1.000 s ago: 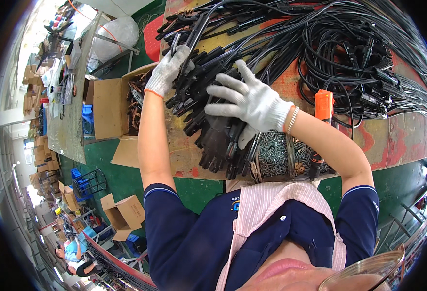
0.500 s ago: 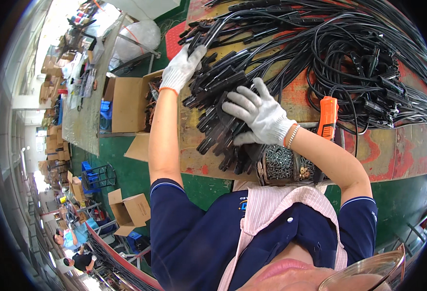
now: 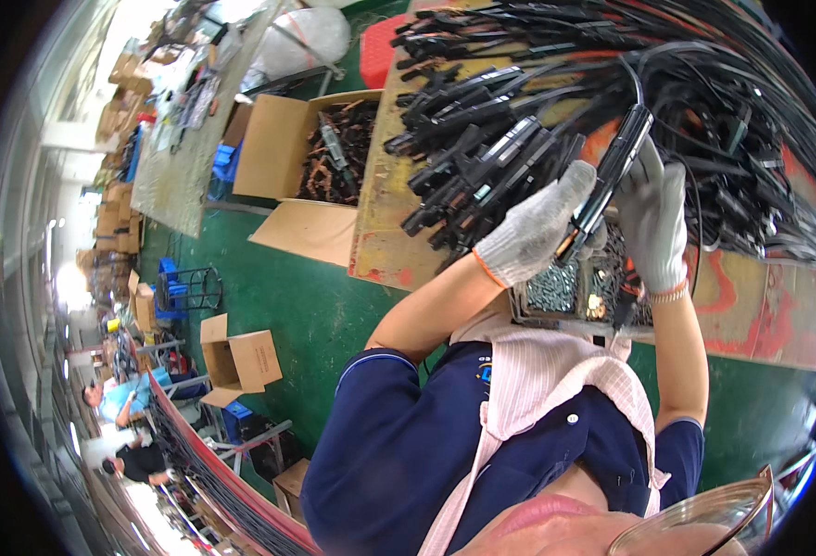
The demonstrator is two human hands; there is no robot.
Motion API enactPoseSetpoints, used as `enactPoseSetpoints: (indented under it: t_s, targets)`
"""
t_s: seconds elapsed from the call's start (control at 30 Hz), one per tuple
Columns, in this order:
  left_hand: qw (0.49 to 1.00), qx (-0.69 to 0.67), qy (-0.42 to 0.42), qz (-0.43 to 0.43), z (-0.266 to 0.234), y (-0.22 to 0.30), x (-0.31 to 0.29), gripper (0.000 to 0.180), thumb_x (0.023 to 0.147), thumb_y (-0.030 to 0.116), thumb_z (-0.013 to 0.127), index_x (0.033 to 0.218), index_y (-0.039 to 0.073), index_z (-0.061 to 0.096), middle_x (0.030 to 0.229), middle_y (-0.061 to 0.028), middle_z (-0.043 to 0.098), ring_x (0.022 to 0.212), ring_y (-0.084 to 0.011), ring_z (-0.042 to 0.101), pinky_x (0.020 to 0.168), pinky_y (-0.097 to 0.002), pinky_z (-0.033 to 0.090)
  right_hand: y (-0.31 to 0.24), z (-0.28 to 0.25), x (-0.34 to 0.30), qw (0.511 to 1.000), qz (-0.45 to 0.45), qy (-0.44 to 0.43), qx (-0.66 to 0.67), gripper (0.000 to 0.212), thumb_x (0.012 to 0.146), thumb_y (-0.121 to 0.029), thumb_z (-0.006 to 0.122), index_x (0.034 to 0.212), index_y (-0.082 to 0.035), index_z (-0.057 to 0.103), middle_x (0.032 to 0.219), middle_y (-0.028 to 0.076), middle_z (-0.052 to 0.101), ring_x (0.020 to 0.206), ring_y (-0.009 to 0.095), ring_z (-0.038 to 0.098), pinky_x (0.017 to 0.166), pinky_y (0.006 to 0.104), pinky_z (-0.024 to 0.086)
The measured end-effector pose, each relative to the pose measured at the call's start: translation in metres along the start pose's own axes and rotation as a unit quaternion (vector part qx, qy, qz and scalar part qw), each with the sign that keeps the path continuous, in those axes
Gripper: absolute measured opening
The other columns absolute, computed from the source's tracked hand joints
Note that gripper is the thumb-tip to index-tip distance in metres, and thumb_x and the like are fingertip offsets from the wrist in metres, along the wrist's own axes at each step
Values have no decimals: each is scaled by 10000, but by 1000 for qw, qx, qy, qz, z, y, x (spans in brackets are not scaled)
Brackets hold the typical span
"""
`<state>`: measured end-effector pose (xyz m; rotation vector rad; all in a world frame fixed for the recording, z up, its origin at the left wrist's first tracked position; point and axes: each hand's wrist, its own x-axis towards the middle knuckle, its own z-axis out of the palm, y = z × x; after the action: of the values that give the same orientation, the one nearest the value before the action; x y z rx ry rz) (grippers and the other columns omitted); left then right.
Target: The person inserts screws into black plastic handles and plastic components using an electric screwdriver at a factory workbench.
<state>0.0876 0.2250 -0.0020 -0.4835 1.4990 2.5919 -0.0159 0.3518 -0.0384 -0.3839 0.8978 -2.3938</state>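
Observation:
My left hand [image 3: 539,227], in a white knit glove, grips a long black cable end [image 3: 612,176] with a casing. It is tilted, with its cable running out at the top and a coppery bit at the lower tip. My right hand [image 3: 653,222], also gloved and slightly blurred, is beside it with fingers stretched upward, some partly behind the casing. Whether it bears any of the weight I cannot tell. Below that hand, an orange and black tool [image 3: 626,283] shows partly. A tray of small screws [image 3: 556,289] sits at the near table edge, beneath my hands.
Many similar black cable ends [image 3: 482,171] lie piled on the worn table [image 3: 380,232], cables trailing right. Left of it stands an open carton [image 3: 273,148] of coppery parts. Another open carton [image 3: 241,361] is on the green floor. Two people work far off at lower left.
Both hands have left the pile and come together over the screw tray. My left hand has brought a cable end right and nearer. The orange tool now sits lower, partly covered.

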Motion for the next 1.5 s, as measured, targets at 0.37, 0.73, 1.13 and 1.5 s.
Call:
enactPoseSetpoints:
  t_s: [0.37,0.73,1.13,1.5]
  targets:
    - [873,346,79,335,-10,-27,36,369,972,76,561,1306,-4,427,891,-66,619,753,-64,547,651,-224,470,3,14,19,989,33,112,92,265,934,-204,618,1129,-25,603,824,6,601,706,58,568,650,205,479]
    - [905,225,55,357,1,-22,41,249,992,24,464,1227,-16,536,1089,-130,636,954,-152,634,899,-286,510,2,20,28,953,115,252,122,253,934,-313,635,781,-119,580,564,-20,512,490,134,534,483,259,468]
    - [989,102,32,103,12,-42,21,511,959,100,576,1395,43,314,990,-129,630,705,-133,636,642,-268,530,9,12,42,982,-28,186,-14,328,970,-231,585,1262,-135,471,885,8,633,668,113,633,554,246,513]
    - [970,-213,-29,-111,-40,-60,-6,223,932,81,615,1108,53,481,796,-121,614,543,-140,579,396,-213,425,-25,-16,-66,634,113,152,-749,668,882,-307,650,1443,-91,360,1274,224,557,1050,398,614,891,406,500]
